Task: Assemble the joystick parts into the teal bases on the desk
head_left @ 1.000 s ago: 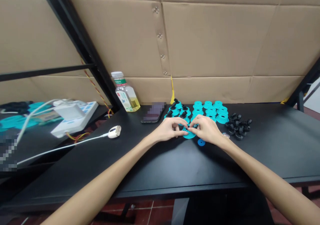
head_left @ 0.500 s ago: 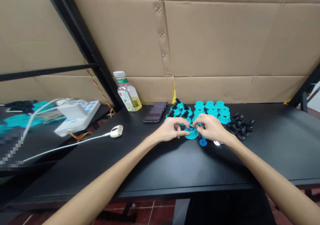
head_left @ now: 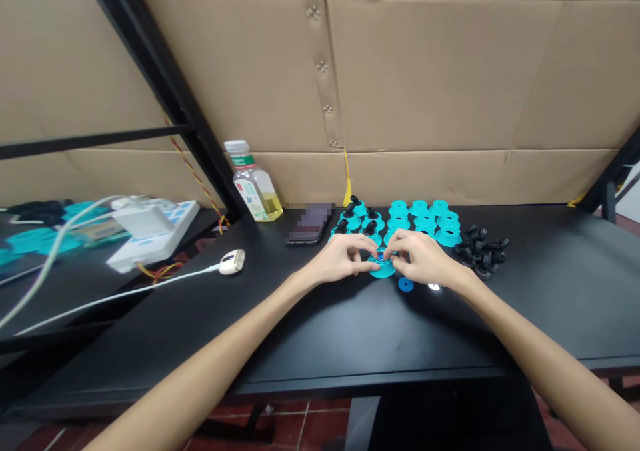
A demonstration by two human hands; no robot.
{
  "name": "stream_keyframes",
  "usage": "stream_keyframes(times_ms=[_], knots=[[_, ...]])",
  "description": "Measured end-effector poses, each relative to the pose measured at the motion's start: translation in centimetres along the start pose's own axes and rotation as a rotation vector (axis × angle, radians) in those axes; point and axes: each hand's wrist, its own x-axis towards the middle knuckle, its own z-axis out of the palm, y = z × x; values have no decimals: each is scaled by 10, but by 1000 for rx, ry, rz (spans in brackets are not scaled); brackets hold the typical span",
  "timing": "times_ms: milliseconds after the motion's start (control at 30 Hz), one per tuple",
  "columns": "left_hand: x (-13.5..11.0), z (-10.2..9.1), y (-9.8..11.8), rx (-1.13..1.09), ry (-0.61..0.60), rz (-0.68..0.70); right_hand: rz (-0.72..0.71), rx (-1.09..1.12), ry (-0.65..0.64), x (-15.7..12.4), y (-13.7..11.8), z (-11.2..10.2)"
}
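I see both hands meeting at the middle of the black surface (head_left: 350,331). The left hand (head_left: 345,257) and the right hand (head_left: 423,259) each have their fingertips on one teal disc (head_left: 383,269), which lies flat on the surface between them. The grip of each hand is closed on that disc, thumbs and forefingers pinching at its centre, where a small dark blue piece (head_left: 381,257) shows. Just in front of the right hand lie a loose blue washer (head_left: 406,284) and, beside it, a small shiny bit (head_left: 434,285) that I cannot make out.

Behind the hands stand rows of bare teal discs (head_left: 425,219). To their left are more discs with a black knob on each (head_left: 357,221). A heap of loose black knobs (head_left: 481,251) sits to the right, near the right hand.

The only container I can see is a clear plastic bottle (head_left: 253,184) with a white cap, upright against the cardboard wall (head_left: 425,84). Yellow liquid stands low in it, and the upper part is empty. A phone (head_left: 309,227) lies between the bottle and the discs. Farther left, a white plug on a cable (head_left: 231,261) rests on the surface, and a white power strip (head_left: 155,234) sits on the neighbouring table.
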Motion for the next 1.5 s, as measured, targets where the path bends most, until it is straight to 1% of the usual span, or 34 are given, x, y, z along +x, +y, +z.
stream_keyframes(times_ms=[267, 433, 567, 667, 800, 933, 1000, 1167, 1267, 1400, 1500], knots=[[1, -1, 6, 189, 15, 58, -48, -98, -29, 1, -3, 1], [0, -1, 5, 232, -2, 76, -59, -108, -29, 1, -3, 2], [-2, -3, 8, 198, -4, 33, -65, -137, 38, -1, 1, 5], [-3, -3, 12, 230, -2, 27, -52, -187, 90, -1, 6, 5], [-3, -2, 13, 313, 3, 61, -60, -235, 25, 0, 6, 6], [-3, 0, 11, 401, 45, 89, -38, -252, -29, 1, 2, 6], [-3, 1, 11, 418, 58, 94, -33, -259, -35, 1, 2, 6], [-5, 3, 14, 398, 57, 82, -35, -285, 1, -1, 3, 7], [-5, 2, 15, 407, 59, 67, -35, -298, -23, -1, 1, 7], [-5, 3, 13, 474, 64, 95, -25, -271, -56, 1, -1, 6], [-5, 5, 12, 467, 88, 94, -11, -242, -82, 2, -2, 7]])
